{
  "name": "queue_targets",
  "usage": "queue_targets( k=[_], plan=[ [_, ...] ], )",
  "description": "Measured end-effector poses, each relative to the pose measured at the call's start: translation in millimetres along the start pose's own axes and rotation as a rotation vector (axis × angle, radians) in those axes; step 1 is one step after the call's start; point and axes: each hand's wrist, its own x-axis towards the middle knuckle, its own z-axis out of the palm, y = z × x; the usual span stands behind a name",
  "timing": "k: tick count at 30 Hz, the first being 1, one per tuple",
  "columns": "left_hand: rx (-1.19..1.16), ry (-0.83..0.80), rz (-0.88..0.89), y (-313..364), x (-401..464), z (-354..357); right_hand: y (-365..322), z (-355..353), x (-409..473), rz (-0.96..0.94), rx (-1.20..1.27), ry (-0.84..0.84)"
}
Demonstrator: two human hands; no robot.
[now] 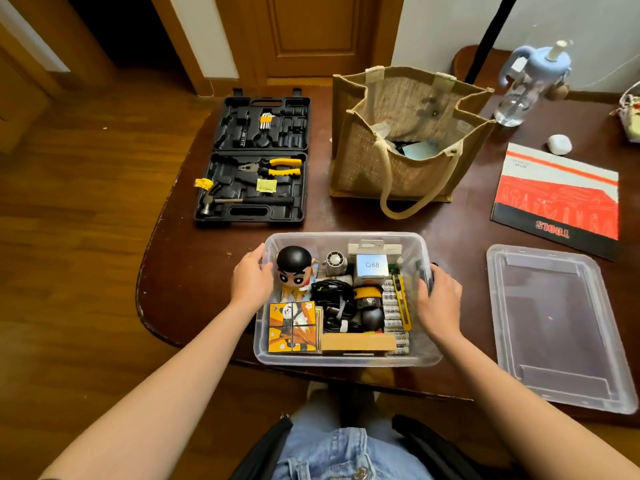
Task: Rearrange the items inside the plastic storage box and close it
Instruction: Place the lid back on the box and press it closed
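Storage box [346, 356], clear plastic, sits uncovered at the near edge of the dark wooden table [166, 271]; all places below are given relative to it. Beyond its far-left corner: open black tool case [254, 159]. Left hand [251, 280] holds the box's left wall, grip curled over the rim. Inside, left to right: black-haired figurine [294, 268] above an orange picture block [292, 327]; black cables [330, 299]; grey packet marked Q88 [372, 265]; row of batteries [393, 313]; yellow utility knife [401, 299]. Beyond the box: burlap tote bag [408, 140]. Right hand [440, 303] holds the right wall, fingers wrapped over its rim. Well apart to the right: clear lid [554, 327], flat on the table.
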Motion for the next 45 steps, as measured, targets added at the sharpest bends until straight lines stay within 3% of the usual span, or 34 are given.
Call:
queue_targets(
  k=[4, 8, 15, 21, 27, 34, 38, 45],
  plan=[
    [0.095, -0.020, 0.013, 10, 1, -1, 7, -12, -4, 0.035, 0.111, -0.010],
    [-0.010, 0.038, 0.161, 43, -20, 9, 23, -28, -13, 0.107, 0.209, 0.015],
    [-0.163, -0.192, 0.417, 117, -75, 73, 87, -63, -27, 0.245, 0.249, -0.012],
    [-0.243, -0.436, 0.452, 189, -133, 160, 164, -118, -22, 0.330, 0.248, -0.059],
    [-0.133, -0.637, 0.275, 220, -167, 251, 248, -167, -11, 0.429, 0.131, -0.068],
    [-0.006, -0.581, -0.070, 204, -171, 313, 297, -189, -2, 0.527, -0.081, 0.028],
    [0.005, -0.594, -0.169, 203, -173, 329, 309, -191, 0, 0.649, 0.021, 0.021],
    [0.080, -0.586, -0.178, 202, -176, 339, 315, -196, 10, 0.713, 0.159, -0.069]
  ],
)
